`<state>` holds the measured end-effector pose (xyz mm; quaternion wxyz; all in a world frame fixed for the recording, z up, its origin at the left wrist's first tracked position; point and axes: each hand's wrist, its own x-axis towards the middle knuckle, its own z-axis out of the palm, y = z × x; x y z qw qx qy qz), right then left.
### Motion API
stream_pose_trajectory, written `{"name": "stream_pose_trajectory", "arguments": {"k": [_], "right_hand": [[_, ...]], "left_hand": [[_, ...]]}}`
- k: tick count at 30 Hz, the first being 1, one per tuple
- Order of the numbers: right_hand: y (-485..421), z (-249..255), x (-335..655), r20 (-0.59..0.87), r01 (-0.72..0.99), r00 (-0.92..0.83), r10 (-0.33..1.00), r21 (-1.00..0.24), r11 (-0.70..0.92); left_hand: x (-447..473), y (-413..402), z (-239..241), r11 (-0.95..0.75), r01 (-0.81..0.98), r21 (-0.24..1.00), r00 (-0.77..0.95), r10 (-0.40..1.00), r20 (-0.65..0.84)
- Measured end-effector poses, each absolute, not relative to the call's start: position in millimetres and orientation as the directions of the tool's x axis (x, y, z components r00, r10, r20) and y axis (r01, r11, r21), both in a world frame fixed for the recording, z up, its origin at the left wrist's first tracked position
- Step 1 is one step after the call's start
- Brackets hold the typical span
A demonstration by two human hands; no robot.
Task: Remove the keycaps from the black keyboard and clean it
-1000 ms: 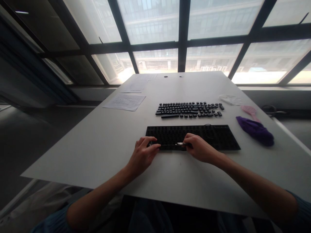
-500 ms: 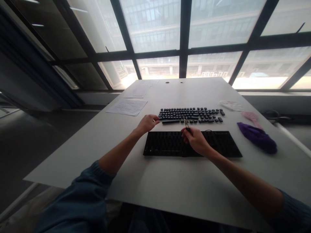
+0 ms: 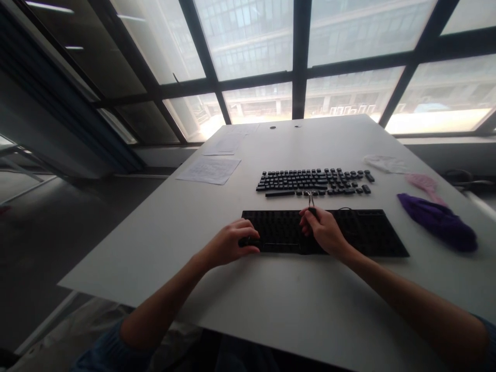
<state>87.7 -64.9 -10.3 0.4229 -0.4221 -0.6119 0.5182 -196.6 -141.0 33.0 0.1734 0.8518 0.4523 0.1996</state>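
The black keyboard [image 3: 279, 227] lies in front of me on the white table, its key area dark and without clear key tops. At its front left corner, my left hand [image 3: 234, 242] curls with thumb and fingers bent toward each other; what they pinch, if anything, is lost against the dark. My right hand [image 3: 323, 230], above the keyboard's middle, grips a keycap puller [image 3: 311, 200] by its dark handle, metal wire prongs pointing away from me. Beyond the keyboard, loose black keycaps [image 3: 294, 181] lie in rows, a long spacebar keycap [image 3: 279, 194] nearest.
Sheets of paper [image 3: 211, 170] lie on the left of the white table [image 3: 186, 222]. To the right are a purple cloth item [image 3: 436, 222], a pink item [image 3: 424, 183] and a crumpled translucent bag [image 3: 383, 164]. Large windows [image 3: 248, 36] rise behind the table.
My left hand has come back from beside the loose keycaps to the keyboard's front left corner. My right hand still holds the puller over the keyboard. The view has shifted slightly.
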Motion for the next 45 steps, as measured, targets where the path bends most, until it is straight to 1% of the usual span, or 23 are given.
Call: {"name": "stream_pose_trajectory", "arguments": {"k": [3,5,11,17,23,27,29,31,34,36,45], "right_hand": [[-65.5,-10.7,88.3,0.075,0.090,-0.280,0.957,-0.991,0.103],[-65.6,-10.8,89.0,0.069,0.092,-0.272,0.960,-0.991,0.097],[-63.6,-13.7,90.4,0.059,0.087,-0.275,0.960,-0.993,0.086],[-61.0,-16.8,91.3,0.067,0.102,-0.284,0.956,-0.990,0.100],[-60.3,-16.9,91.5,0.077,0.115,-0.290,0.954,-0.987,0.114],[-60.4,-17.2,91.3,0.079,0.121,-0.293,0.953,-0.985,0.119],[-60.6,-17.6,91.3,0.082,0.124,-0.293,0.953,-0.985,0.123],[-60.8,-18.0,91.2,0.085,0.125,-0.286,0.954,-0.984,0.126],[-60.8,-17.9,91.2,0.093,0.123,-0.275,0.957,-0.984,0.131],[-60.8,-17.3,91.0,0.094,0.118,-0.268,0.959,-0.985,0.129],[-60.4,-16.6,90.3,0.093,0.114,-0.273,0.958,-0.985,0.128]], "left_hand": [[-195.5,-147.0,21.1,-0.551,0.711,0.437,0.524,0.829,0.193],[-194.4,-146.0,15.1,-0.556,0.709,0.434,0.519,0.828,0.215],[-191.4,-143.2,-2.1,-0.538,0.653,0.534,0.453,0.842,0.294],[-188.9,-143.1,-15.2,-0.519,0.634,0.574,0.380,0.855,0.353],[-185.2,-143.0,-3.3,-0.487,0.615,0.620,0.268,0.869,0.416],[-195.9,-115.0,9.1,-0.410,0.662,0.627,0.083,0.872,0.482],[-203.2,-88.9,9.9,-0.365,0.669,0.647,0.035,0.886,0.463],[-208.1,-59.6,6.3,-0.312,0.664,0.680,0.035,0.921,0.389],[-208.6,-21.3,-2.5,-0.192,0.727,0.659,-0.017,0.955,0.296],[-206.5,-4.5,-7.5,-0.131,0.750,0.648,-0.056,0.964,0.260],[-205.3,16.5,-15.0,-0.101,0.767,0.633,-0.056,0.973,0.223]]}}
